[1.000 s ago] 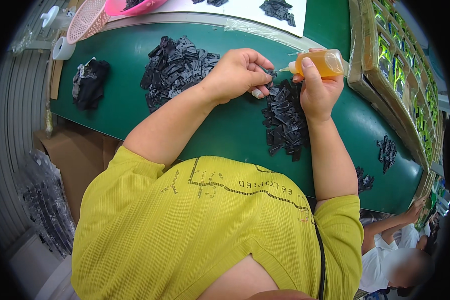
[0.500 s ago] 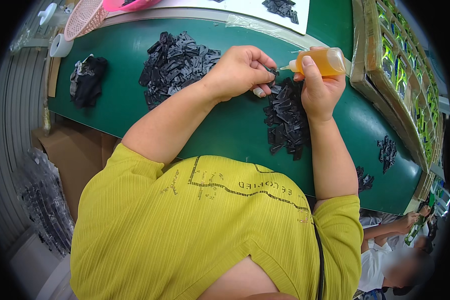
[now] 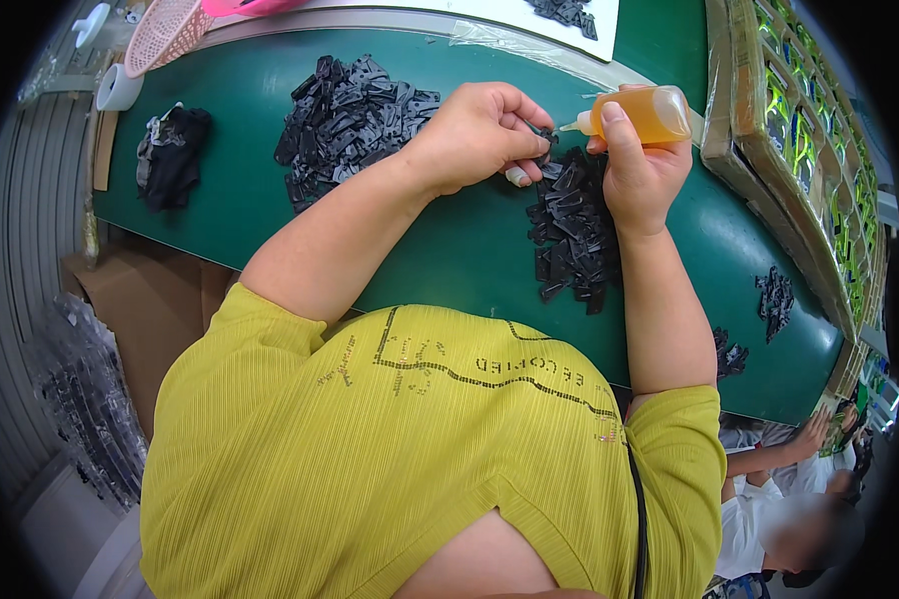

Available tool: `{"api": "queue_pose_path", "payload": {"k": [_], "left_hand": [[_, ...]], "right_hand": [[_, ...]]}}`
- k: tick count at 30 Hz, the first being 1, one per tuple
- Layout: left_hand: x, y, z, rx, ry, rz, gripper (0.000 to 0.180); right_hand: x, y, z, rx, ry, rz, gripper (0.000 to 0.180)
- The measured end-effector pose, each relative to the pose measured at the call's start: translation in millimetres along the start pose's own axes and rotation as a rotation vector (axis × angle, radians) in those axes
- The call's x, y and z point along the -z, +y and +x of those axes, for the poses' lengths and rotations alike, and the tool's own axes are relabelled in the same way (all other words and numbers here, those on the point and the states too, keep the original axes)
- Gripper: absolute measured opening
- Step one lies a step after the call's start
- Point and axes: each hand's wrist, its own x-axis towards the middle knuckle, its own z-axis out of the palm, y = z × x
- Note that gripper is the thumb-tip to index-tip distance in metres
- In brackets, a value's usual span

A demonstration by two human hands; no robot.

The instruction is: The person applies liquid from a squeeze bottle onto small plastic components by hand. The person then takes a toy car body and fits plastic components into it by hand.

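Between the thumb and fingers of my left hand [image 3: 489,137] is a small black plastic part [image 3: 548,137], mostly covered by the fingertips. One finger of that hand wears a white wrap. My right hand [image 3: 641,170] grips a squeeze bottle [image 3: 641,116] of amber liquid, tipped sideways. Its thin nozzle points left, at or very close to the black part; I cannot tell whether they touch. Just below my hands lies a pile of black plastic parts [image 3: 571,235]. A larger pile of dark parts [image 3: 355,115] sits left of my left hand.
A crumpled dark cloth [image 3: 175,160] lies on the green table [image 3: 449,250] at left, near a pink basket [image 3: 165,38] and a white tape roll [image 3: 120,88]. Cardboard trays [image 3: 769,170] holding green-tinted items line the right. Small black clusters [image 3: 774,293] lie at right. Another person [image 3: 769,519] sits lower right.
My hands stay close together, with the bottle slightly higher and its nozzle still at the black part. The view has shifted slightly. The other person's hand at lower right has moved.
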Motion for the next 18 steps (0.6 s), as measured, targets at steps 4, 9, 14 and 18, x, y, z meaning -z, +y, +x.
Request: {"api": "queue_pose_path", "payload": {"k": [4,9,14,18], "left_hand": [[-0.2,0.5,-1.0,-0.011,0.002,-0.016,0.025],[-0.3,1.2,-0.2,0.009,0.028,-0.039,0.025],[-1.1,2.3,-0.1,0.018,0.049,-0.064,0.023],[-0.8,3.7,0.0,0.025,0.053,-0.055,0.023]], "right_hand": [[2.2,0.7,2.1,0.022,0.058,0.019,0.015],[12.9,2.8,3.1,-0.024,0.064,0.204,0.021],[7.7,-2.3,-1.6,-0.056,-0.019,0.172,0.020],[5.3,0.2,-5.4,-0.073,-0.040,0.136,0.025]]}}
